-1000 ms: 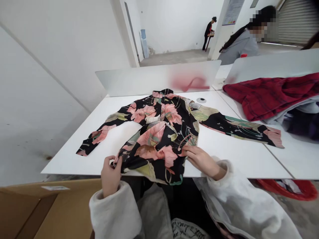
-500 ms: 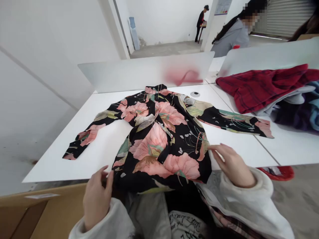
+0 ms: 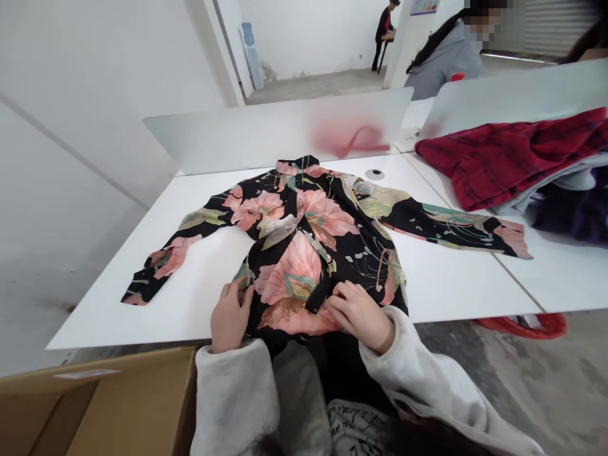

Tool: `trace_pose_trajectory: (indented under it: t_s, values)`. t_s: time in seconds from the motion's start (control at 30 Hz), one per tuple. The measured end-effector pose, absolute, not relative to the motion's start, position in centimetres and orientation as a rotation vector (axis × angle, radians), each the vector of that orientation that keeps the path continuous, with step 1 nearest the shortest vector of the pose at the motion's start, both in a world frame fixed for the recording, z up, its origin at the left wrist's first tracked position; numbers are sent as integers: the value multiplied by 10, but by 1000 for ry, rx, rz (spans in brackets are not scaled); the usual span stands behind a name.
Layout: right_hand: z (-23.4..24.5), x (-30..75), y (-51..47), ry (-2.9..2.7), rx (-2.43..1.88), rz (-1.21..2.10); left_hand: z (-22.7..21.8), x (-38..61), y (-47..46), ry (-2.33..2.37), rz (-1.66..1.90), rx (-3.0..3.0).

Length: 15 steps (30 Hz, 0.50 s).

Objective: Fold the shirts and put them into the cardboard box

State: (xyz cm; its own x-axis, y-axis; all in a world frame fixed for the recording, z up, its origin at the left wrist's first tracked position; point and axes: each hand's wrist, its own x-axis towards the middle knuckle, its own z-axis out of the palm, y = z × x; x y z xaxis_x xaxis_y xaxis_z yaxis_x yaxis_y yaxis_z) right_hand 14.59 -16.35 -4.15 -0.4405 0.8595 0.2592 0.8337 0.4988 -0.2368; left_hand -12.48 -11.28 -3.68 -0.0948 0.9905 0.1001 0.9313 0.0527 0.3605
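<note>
A black shirt with large pink flowers lies spread on the white table, collar away from me and both sleeves stretched outward. Its lower front parts in a gap near the placket, and the hem hangs at the table's near edge. My left hand is closed on the shirt's left side edge, thumb and fingers bent round the cloth. Near the lower middle, my right hand pinches the shirt's front beside the placket, with its fingertips pressed together on the fabric.
The white table has a frosted divider at its back. Folded clothes, with a red plaid garment on top, lie at right. A cardboard box stands at lower left, a red basket below the right edge. People are beyond the divider.
My left hand has moved right and forward onto the shirt's side. From the shirt's right edge, my right hand has come left to the front and now grips the cloth.
</note>
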Motion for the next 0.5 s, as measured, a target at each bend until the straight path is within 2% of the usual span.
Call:
trace_pose_trajectory:
  t_s: [0.13,0.3,0.5]
  values:
    - [-46,154,-172,-2465,-1335,13,-34,-116,-116,2217,344,2073]
    - [-54,199,-185,-2478,-1093,78,-34,-125,-118,2053,443,2058]
    - [-36,225,-211,-2376,-1297,-6,-32,-135,-118,2118,298,2084]
